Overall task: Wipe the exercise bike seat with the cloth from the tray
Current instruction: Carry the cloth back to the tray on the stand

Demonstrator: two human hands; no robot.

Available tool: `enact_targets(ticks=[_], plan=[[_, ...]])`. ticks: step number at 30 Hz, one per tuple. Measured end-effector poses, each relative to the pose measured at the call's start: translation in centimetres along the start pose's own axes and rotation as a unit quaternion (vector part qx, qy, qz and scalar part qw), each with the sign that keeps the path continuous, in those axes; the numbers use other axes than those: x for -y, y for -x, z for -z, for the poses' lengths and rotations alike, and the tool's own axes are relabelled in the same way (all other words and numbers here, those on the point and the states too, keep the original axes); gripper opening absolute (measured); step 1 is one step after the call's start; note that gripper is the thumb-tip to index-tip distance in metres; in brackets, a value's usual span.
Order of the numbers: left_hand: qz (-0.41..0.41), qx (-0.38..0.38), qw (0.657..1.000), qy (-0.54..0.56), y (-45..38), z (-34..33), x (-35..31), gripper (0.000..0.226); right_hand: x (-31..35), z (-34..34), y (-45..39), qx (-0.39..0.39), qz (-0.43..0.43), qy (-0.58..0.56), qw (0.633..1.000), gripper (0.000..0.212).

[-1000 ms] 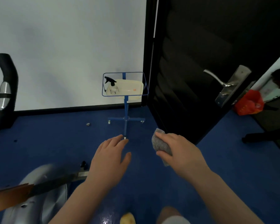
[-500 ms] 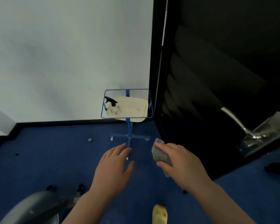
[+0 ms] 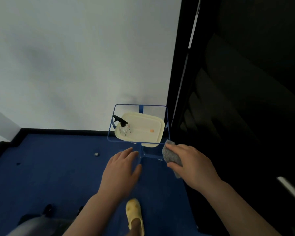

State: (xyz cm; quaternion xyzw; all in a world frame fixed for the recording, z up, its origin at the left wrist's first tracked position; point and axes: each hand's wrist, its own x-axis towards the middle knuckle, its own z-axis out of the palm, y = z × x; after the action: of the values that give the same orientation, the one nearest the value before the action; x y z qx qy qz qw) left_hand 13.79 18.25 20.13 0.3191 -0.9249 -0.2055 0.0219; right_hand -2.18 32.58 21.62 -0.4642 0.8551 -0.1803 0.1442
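Observation:
My right hand (image 3: 192, 165) grips a grey cloth (image 3: 169, 153) just below the near right corner of the cream tray (image 3: 156, 124). The tray rests in a blue wire-frame stand (image 3: 140, 123) against the white wall. A clear spray bottle (image 3: 123, 126) with a black trigger stands on the tray's left side, and a small orange spot lies towards its right. My left hand (image 3: 122, 171) hovers empty with fingers spread, in front of the stand's post. Only a blurred grey part of the exercise bike (image 3: 34, 223) shows at the bottom left; its seat is out of view.
A black door (image 3: 245, 99) stands open on the right, its metal handle (image 3: 289, 189) near my right forearm. Blue floor (image 3: 49, 176) spreads ahead with a small round object (image 3: 96, 154) on it. My foot in a yellow shoe (image 3: 134, 213) is below.
The view has drawn closer to the tray stand and tilted up. Both hands moved forward towards the tray, the right still holding the cloth. The bike has slid mostly out of view.

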Motion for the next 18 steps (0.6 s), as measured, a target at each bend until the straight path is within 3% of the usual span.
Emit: enact_targets(ticks=[12,18], plan=[[0.000,0.098,0.995,0.019,-16.9,-1.9,8.1,0.046,-0.3,-5.2,-17.2,0.045,-0.053,-0.008,0.998,0.055],[0.072,0.139,0.986,0.057,-22.1,-6.1,10.5,0.045,-3.4,-10.0,-23.0,0.100,-0.091,-0.009,0.991,0.053]])
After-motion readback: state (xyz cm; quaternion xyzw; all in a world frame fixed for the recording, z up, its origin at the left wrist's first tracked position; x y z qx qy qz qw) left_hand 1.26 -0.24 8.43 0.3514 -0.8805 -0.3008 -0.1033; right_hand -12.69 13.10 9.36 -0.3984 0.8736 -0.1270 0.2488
